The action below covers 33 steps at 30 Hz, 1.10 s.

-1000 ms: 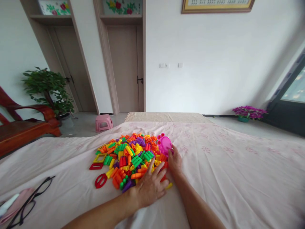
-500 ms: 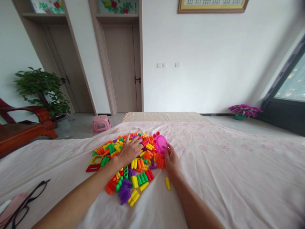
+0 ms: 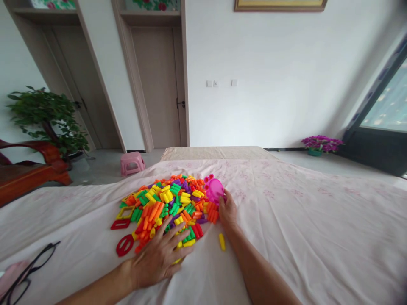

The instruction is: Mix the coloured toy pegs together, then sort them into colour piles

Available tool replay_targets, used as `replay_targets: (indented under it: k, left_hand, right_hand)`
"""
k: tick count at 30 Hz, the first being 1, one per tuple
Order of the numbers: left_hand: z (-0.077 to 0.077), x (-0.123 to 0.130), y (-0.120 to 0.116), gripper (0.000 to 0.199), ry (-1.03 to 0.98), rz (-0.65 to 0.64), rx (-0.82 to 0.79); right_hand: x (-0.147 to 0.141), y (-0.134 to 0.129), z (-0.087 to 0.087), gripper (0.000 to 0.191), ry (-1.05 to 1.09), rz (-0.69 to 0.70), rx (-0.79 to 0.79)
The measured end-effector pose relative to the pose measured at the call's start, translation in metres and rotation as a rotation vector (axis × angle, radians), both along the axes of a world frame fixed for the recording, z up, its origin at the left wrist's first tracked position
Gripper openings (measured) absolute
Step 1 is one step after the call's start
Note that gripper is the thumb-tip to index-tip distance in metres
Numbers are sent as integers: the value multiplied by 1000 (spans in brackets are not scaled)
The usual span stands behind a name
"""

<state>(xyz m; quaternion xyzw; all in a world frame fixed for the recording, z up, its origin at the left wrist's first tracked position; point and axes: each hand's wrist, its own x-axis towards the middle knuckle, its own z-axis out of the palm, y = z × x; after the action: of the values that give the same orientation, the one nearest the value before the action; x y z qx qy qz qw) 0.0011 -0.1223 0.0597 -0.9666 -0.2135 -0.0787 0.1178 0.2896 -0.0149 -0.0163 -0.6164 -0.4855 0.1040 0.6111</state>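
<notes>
Grasping pink round piece with right grip, right hand, on right side of heap of coloured blocks, toward far edge of cloth. Partly covering heap's near side with left hand, splayed, grip slack. Lying apart, near right forearm: lone yellow piece.

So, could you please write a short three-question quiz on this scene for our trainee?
1. Which hand touches the pink piece?
2. True or false: the left hand has its fingers spread at the near edge of the pile.
3. Fill in the colour: the lone piece beside the right arm is ____.

Key: 1. The right hand. 2. True. 3. Yellow.
</notes>
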Motion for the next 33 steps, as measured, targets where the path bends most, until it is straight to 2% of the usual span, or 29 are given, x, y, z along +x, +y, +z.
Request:
replay_targets:
  k: [6, 10, 12, 15, 17, 19, 22, 25, 27, 33]
  left_hand:
    - [-3, -5, 56, 60, -82, 188, 85]
    - [7, 11, 72, 50, -292, 402, 179]
    - [12, 30, 68, 43, -379, 448, 183]
    - [13, 71, 52, 26, -439, 366, 66]
    - [8, 101, 42, 22, -444, 364, -40]
    - [-1, 127, 40, 22, -432, 405, -74]
    - [-16, 150, 48, 20, -447, 456, -85]
    - [-26, 153, 61, 14, -479, 465, -106]
    - [-30, 150, 67, 18, -511, 475, -133]
    - [-35, 138, 71, 16, -614, 486, -239]
  right_hand:
    - [-1, -2, 0, 45, 10, 51, 18]
    - [-2, -2, 1, 45, -9, 40, 9]
    - [-2, -2, 2, 44, 3, 38, 13]
    - [-2, -1, 3, 44, 31, 35, -5]
    - [-1, -2, 4, 43, 34, 43, -21]
    - [-1, -3, 5, 43, 33, 52, -18]
    - [0, -7, 9, 44, 56, 81, -5]
    - [-1, -9, 13, 51, 73, 130, -11]
    - [-1, -8, 13, 54, 38, 172, -25]
    - [-3, -6, 4, 57, -76, 263, -78]
